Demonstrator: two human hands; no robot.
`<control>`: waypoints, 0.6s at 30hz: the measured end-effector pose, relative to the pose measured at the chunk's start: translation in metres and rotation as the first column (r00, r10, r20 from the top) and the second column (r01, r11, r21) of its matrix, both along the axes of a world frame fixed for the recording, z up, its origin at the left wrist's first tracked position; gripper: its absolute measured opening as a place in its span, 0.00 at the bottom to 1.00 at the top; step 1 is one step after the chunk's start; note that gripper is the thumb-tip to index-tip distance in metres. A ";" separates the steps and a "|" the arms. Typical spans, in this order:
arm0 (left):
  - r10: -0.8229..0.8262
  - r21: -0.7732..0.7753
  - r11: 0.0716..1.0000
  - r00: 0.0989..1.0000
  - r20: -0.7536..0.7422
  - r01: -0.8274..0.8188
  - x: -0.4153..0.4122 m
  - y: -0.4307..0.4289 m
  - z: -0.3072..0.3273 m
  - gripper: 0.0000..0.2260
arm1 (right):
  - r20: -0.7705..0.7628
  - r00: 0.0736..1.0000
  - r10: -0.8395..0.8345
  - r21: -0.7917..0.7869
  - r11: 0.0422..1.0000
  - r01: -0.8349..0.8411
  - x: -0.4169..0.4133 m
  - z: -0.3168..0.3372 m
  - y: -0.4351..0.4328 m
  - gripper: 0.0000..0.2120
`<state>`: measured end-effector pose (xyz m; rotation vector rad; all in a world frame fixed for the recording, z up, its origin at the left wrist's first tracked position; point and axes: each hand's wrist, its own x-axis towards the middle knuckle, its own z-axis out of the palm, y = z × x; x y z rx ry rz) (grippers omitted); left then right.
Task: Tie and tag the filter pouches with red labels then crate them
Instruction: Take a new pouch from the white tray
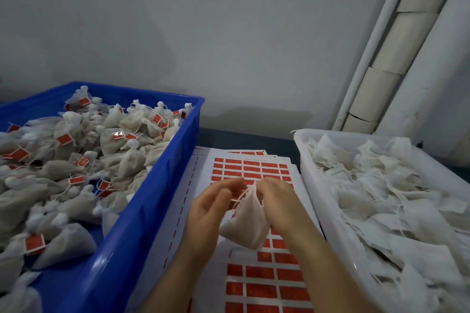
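A white filter pouch (248, 223) hangs between my hands over the sheets of red labels (264, 277). My right hand (277, 201) pinches the pouch's gathered neck. My left hand (212, 207) holds the pouch's white drawstring (240, 197) between its fingers. The blue crate (142, 213) on the left is heaped with tied pouches that carry red tags (76, 180). The white tray (328, 213) on the right holds several flat, untied pouches.
More label sheets (250, 164) lie stacked behind my hands, between the crate and the tray. A grey wall rises behind the table. White pipes (376, 40) and tan lagging run up the wall at the right.
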<state>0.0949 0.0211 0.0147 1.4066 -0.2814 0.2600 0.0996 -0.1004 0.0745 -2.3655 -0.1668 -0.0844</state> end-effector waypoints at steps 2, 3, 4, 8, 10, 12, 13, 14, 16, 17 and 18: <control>0.056 0.058 0.997 0.998 0.014 -0.056 -0.002 0.002 0.001 0.10 | -0.101 0.994 -0.047 0.117 0.991 0.059 0.007 -0.012 0.000 0.11; 0.093 0.106 0.990 0.996 0.006 -0.093 -0.001 0.002 -0.001 0.06 | -0.117 0.991 -0.061 0.167 0.983 0.080 0.010 -0.017 -0.001 0.12; 0.115 0.152 0.982 0.993 -0.006 -0.112 0.001 0.001 -0.003 0.04 | -0.123 0.990 -0.069 0.216 0.972 0.095 0.012 -0.021 -0.001 0.14; 0.159 0.247 0.958 0.987 -0.025 -0.148 0.003 -0.002 -0.006 0.06 | -0.126 0.986 -0.109 0.292 0.946 0.142 0.013 -0.034 -0.001 0.14; 0.162 0.307 0.940 0.987 -0.007 -0.152 0.003 -0.003 -0.008 0.07 | -0.117 0.984 -0.138 0.327 0.930 0.169 0.011 -0.039 -0.002 0.14; 0.167 0.363 0.918 0.986 0.020 -0.163 0.003 -0.004 -0.009 0.07 | -0.122 0.985 -0.124 0.347 0.924 0.160 0.008 -0.041 -0.005 0.13; 0.164 0.372 0.914 0.986 0.026 -0.162 0.003 -0.004 -0.010 0.06 | -0.129 0.984 -0.120 0.362 0.918 0.159 0.008 -0.043 -0.007 0.13; 0.161 0.375 0.913 0.986 0.033 -0.161 0.002 -0.004 -0.010 0.07 | -0.137 0.984 -0.117 0.380 0.911 0.161 0.006 -0.044 -0.009 0.12; 0.155 0.363 0.919 0.988 0.021 -0.152 0.001 -0.003 -0.010 0.07 | -0.151 0.982 -0.110 0.408 0.898 0.163 0.003 -0.043 -0.011 0.11; 0.157 0.354 0.923 0.988 0.017 -0.153 0.001 -0.002 -0.010 0.07 | -0.153 0.983 -0.104 0.422 0.892 0.160 0.001 -0.043 -0.012 0.11; 0.162 0.342 0.927 0.987 0.012 -0.156 0.001 -0.002 -0.009 0.06 | -0.148 0.984 -0.097 0.441 0.884 0.154 0.000 -0.042 -0.013 0.10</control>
